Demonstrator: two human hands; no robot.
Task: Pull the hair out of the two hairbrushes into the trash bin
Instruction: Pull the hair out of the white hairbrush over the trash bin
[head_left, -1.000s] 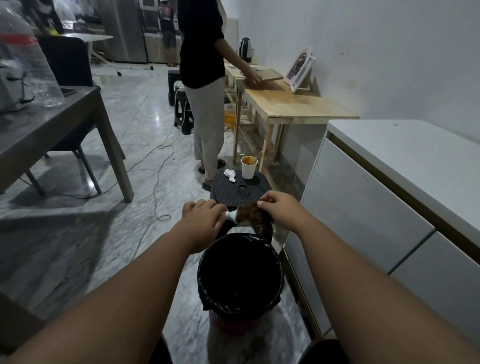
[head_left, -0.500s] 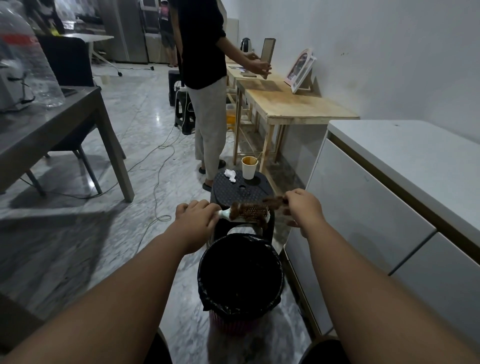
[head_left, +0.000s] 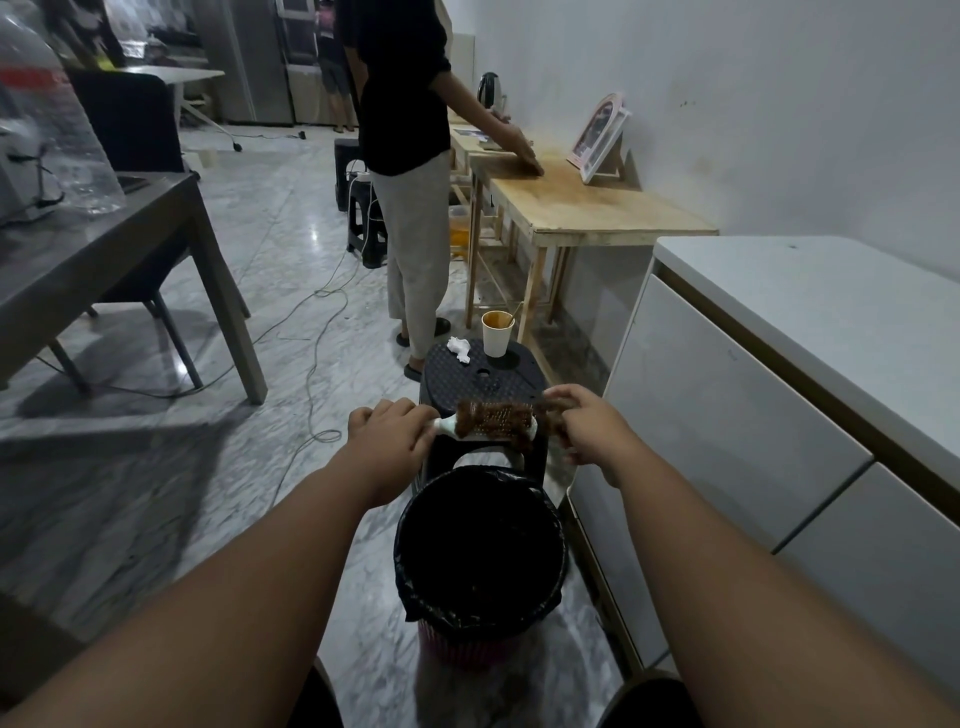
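My left hand (head_left: 388, 430) grips the white handle of a hairbrush (head_left: 493, 421), held level above the far rim of the trash bin (head_left: 415, 587). Brown hair mats the brush's bristles. My right hand (head_left: 587, 428) pinches a clump of that brown hair (head_left: 551, 425) at the brush's right end, touching the brush head. The bin is round, lined with a black bag, and stands on the floor just below both hands. Only one brush is in view.
A black plastic stool (head_left: 485, 382) behind the bin carries a paper cup (head_left: 497, 333) and a crumpled tissue (head_left: 459, 349). A white cabinet (head_left: 727, 415) lines the right. A person (head_left: 410, 171) stands at a wooden table (head_left: 587, 208). A grey table (head_left: 104, 254) and floor cables (head_left: 311, 332) lie left.
My right hand pulled away to the right with a tuft of hair, then came back to the brush's right end. The left hand kept its hold on the handle.
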